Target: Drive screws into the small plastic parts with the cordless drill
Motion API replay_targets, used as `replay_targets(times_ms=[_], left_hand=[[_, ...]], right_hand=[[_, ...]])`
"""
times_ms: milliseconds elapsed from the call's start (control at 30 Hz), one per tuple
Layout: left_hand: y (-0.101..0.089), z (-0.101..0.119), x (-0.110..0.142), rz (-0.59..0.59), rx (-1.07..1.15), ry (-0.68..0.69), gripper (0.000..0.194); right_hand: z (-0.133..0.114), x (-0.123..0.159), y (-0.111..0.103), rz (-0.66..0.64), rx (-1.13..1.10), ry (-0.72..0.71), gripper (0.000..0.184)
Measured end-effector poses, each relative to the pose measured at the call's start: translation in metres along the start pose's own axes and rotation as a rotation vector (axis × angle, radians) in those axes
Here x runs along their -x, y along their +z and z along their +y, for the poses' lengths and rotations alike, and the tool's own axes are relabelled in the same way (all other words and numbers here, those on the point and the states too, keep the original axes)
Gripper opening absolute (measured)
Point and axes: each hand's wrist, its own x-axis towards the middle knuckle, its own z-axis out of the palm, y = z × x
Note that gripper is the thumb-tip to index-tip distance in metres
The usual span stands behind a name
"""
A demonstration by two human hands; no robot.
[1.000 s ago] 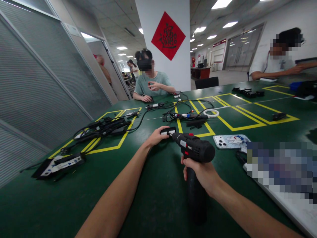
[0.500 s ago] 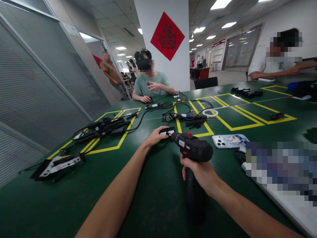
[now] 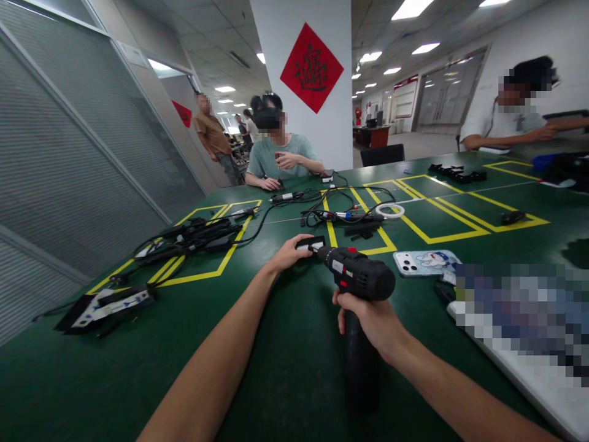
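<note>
My right hand [image 3: 368, 319] is wrapped round the grip of a black cordless drill [image 3: 361, 273] with red buttons. Its bit points left and forward, reaching a small black and white part [image 3: 309, 244] on the green table. That part is pinched by my left hand [image 3: 291, 253], thumb on the near side and fingers behind. Whether the bit touches the part or a screw in it is too small to tell. The drill's long black handle hangs down below my right hand.
A phone [image 3: 423, 263] lies right of the drill, beside a blurred white-edged object [image 3: 501, 362]. Black cables [image 3: 197, 236] lie in a heap at left. Further back are a white ring [image 3: 390, 210] and more cables. Two people sit across the green table [image 3: 285, 368].
Both my hands, the drill and the small part stay nearly in place. In the background, a standing person has shifted slightly to the right, and the seated person at right has turned their head.
</note>
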Motion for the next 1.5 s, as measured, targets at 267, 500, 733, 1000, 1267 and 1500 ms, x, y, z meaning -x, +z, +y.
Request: replay_targets(times_ms=[267,500,733,1000,1267,1500], left_hand=[[0.0005,-0.0009,-0.0003,-0.011,0.030,-0.012,0.059],[0.0006,0.0007,0.0000,-0.010,0.027,-0.017,0.060],[0.0017,0.0022,0.0001,0.001,0.032,-0.028,0.060],[0.0015,-0.0002,-0.0003,-0.002,0.045,-0.013,0.060],[0.0019,0.0026,0.0005,-0.009,0.053,-0.019,0.059],[0.0018,0.0014,0.0001,-0.002,0.053,-0.027,0.060]], right_hand=[[-0.0001,-0.0002,-0.0003,0.009,-0.001,0.013,0.014],[-0.0005,-0.0006,-0.0006,0.011,-0.010,0.002,0.015],[0.0010,-0.0012,0.0000,0.005,-0.007,-0.005,0.015],[-0.0012,-0.0005,-0.0003,-0.004,-0.023,-0.012,0.012],[0.0015,-0.0008,-0.0002,0.007,-0.006,-0.007,0.015],[-0.0015,-0.0006,0.0003,0.015,0.008,0.003,0.014]])
